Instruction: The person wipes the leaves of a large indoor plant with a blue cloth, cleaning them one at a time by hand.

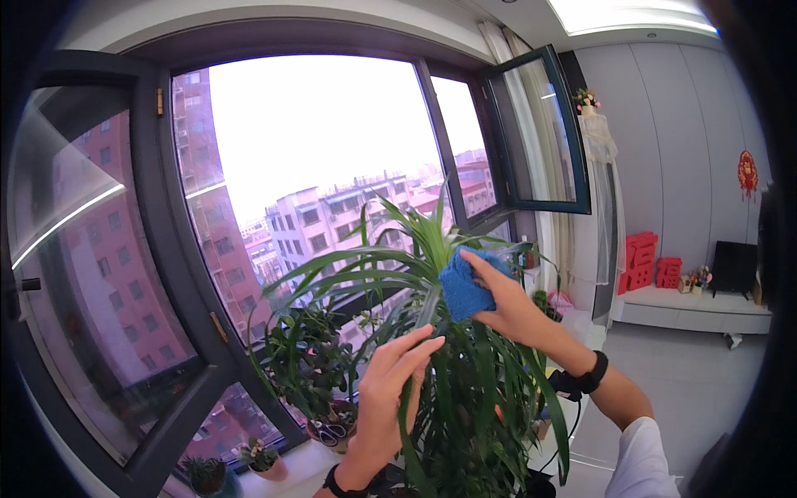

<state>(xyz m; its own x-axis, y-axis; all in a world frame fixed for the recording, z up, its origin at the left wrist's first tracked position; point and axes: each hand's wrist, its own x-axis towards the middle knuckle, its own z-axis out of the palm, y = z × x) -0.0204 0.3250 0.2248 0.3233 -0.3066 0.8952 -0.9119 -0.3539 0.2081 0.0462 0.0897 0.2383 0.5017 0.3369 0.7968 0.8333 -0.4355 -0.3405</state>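
Observation:
A tall potted plant with long strap-like green leaves stands before me at the window. My right hand grips a folded blue cloth against the upper leaves, near the crown. Lower and to the left, my left hand is raised with its fingers extended beside a long leaf; whether it pinches the leaf between thumb and fingers is hard to see. Black bands circle both wrists.
A bushy plant stands left, with scissors at its pot. Small potted plants line the white sill. Window sashes stand open at left and right. A low white cabinet holds red decorations and a dark screen.

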